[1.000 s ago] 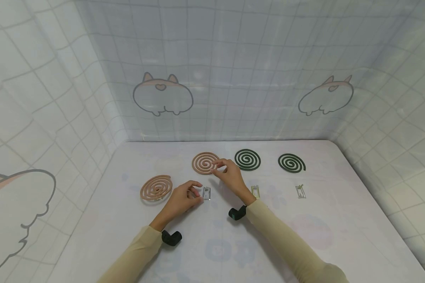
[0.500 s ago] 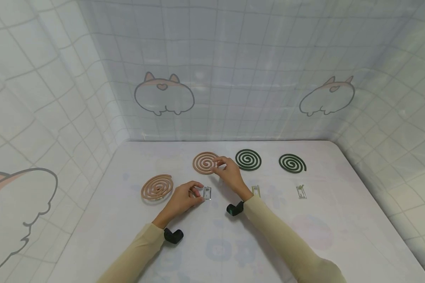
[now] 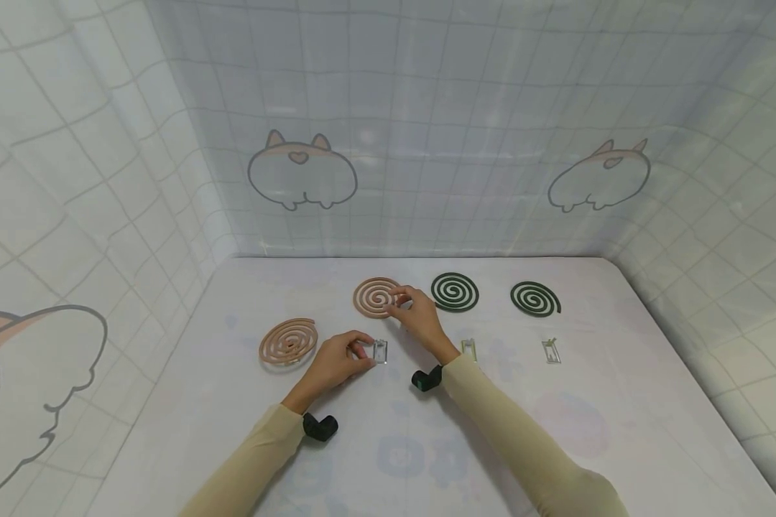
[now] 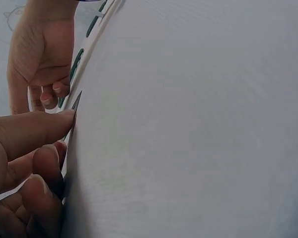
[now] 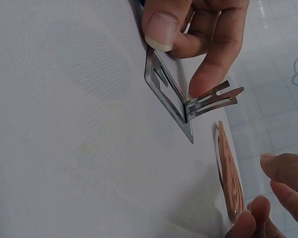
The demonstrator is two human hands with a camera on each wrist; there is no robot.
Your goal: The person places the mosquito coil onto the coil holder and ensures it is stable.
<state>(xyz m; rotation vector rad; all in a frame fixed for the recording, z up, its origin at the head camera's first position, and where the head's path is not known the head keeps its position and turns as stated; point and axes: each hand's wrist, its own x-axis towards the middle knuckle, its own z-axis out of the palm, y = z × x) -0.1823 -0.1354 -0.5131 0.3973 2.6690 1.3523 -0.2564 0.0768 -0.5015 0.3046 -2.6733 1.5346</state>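
Observation:
My left hand (image 3: 338, 360) holds a small metal mosquito coil stand (image 3: 380, 352) between thumb and index finger. In the right wrist view, that stand (image 5: 171, 89) shows a flat frame with a forked tab bent up at one end. My right hand (image 3: 420, 319) is over the right edge of a flat brown mosquito coil (image 3: 367, 300), its thumb and index finger apart. Seen from the right wrist, the thumb (image 5: 288, 171) is off the coil; the fingers' contact with it is unclear. To the left, another brown coil (image 3: 278, 345) sits tilted, a bit of metal visible under it.
Two dark green coils (image 3: 455, 292) (image 3: 535, 299) lie toward the back right of the white table (image 3: 401, 409). Two more metal stands (image 3: 468, 350) (image 3: 552, 351) lie in front of them. Grid-patterned cloth walls (image 3: 465, 143) enclose the back and sides.
The head view has drifted slightly, moving the scene a little to the right. Both hands keep nearly the same pose, the left at the stand and the right over the brown coil.

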